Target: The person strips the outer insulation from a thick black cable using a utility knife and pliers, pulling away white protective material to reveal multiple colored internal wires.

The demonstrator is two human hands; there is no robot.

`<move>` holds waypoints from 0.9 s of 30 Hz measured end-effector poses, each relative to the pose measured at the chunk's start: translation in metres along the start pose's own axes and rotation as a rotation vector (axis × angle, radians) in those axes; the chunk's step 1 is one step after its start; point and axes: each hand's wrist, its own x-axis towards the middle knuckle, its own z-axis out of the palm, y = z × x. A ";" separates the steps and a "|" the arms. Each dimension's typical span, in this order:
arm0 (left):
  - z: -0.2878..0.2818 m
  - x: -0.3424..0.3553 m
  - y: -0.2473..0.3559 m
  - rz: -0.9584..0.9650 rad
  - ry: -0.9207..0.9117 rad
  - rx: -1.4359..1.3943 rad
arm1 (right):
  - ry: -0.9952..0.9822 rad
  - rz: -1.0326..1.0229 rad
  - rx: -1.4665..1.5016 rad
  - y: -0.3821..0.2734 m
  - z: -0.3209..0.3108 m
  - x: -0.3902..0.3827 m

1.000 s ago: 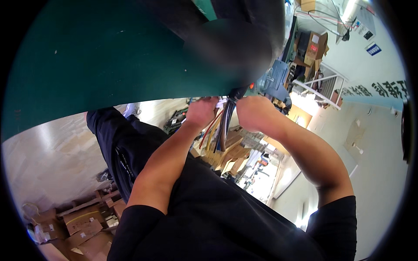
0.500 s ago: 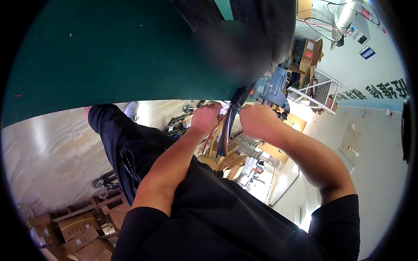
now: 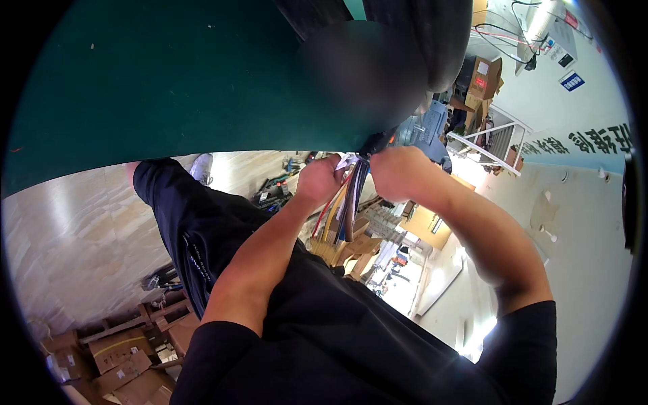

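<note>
A thick black cable (image 3: 376, 142) comes off the edge of the green work surface. Several loose wires (image 3: 351, 202) fan down from its cut end, red, yellow, brown, grey and dark ones among them. My left hand (image 3: 318, 179) is closed just left of the cable end, pinching a crumpled white wrapping (image 3: 347, 160) beside the wires. My right hand (image 3: 403, 174) makes a fist against the cable's right side, where the black sheath stops. Its fingertips are turned away, so what they hold is hidden.
The green work surface (image 3: 169, 88) fills the upper left, with thick black cable loops (image 3: 439, 47) on top. A blue-grey bench vise (image 3: 426, 131) stands right of the cable. Tools (image 3: 273, 192) lie on the floor below; cardboard boxes (image 3: 121, 354) are stacked lower left.
Both hands have shifted slightly upward with the cable end, closer to the edge of the green surface. My right fist has turned a little and sits tighter against the sheath.
</note>
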 end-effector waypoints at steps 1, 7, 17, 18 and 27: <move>0.000 -0.001 0.000 0.001 -0.011 0.009 | -0.016 0.005 -0.008 0.000 0.000 0.000; -0.003 0.000 0.002 0.066 -0.007 0.114 | -0.050 0.007 -0.018 -0.002 -0.001 0.002; -0.002 0.002 -0.008 0.272 0.074 0.345 | -0.046 -0.014 -0.064 -0.005 -0.009 0.019; -0.002 0.003 -0.009 0.282 0.080 0.342 | -0.013 -0.039 -0.053 -0.003 -0.011 0.019; 0.003 0.005 -0.019 0.342 0.129 0.384 | -0.084 -0.011 -0.107 -0.010 -0.010 0.023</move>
